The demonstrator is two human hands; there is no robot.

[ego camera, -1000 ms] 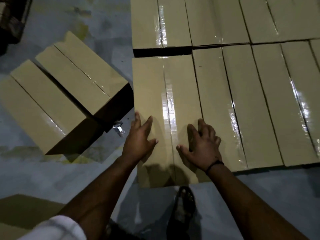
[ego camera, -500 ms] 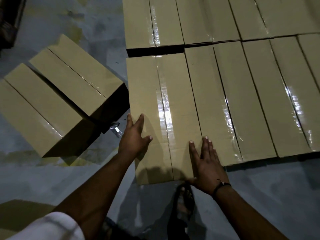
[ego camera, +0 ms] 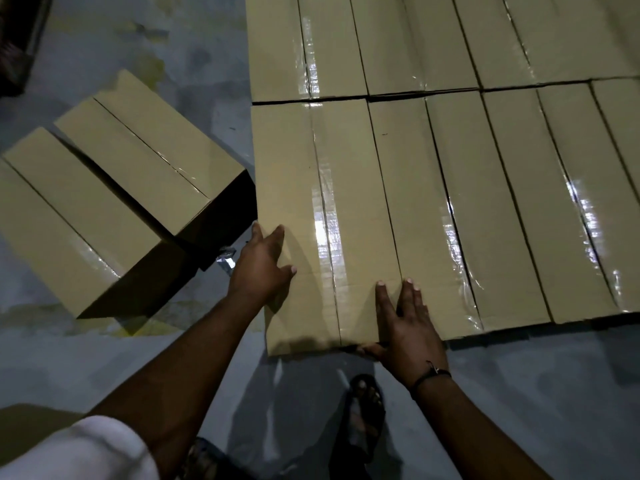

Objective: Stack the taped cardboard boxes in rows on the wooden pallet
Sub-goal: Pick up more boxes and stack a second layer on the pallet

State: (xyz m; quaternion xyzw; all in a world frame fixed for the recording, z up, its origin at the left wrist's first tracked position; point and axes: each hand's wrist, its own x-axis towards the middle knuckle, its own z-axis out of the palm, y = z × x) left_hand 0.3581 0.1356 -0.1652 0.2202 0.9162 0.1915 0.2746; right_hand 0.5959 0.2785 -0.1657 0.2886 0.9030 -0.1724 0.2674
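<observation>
Tan cardboard boxes with shiny tape seams lie in two rows; the pallet beneath is hidden. The leftmost box of the near row (ego camera: 301, 188) sticks out slightly past its neighbour (ego camera: 426, 202) toward me. My left hand (ego camera: 261, 268) clasps this box's left edge, thumb on top. My right hand (ego camera: 405, 327) lies flat on its near right corner, thumb hooked on the near face. A thin dark gap separates it from the far row (ego camera: 415, 39).
Two loose taped boxes (ego camera: 145, 157) (ego camera: 69, 230) lie angled on the grey floor to the left, close to the stack. A shiny scrap (ego camera: 225, 261) sits between them and my left hand. My sandalled foot (ego camera: 365, 407) stands just below the box. A dark object (ego camera: 17, 46) is at top left.
The leftmost box has slid away from me, narrowing the gap to the far row. My right hand moved from the top back to the near right corner.
</observation>
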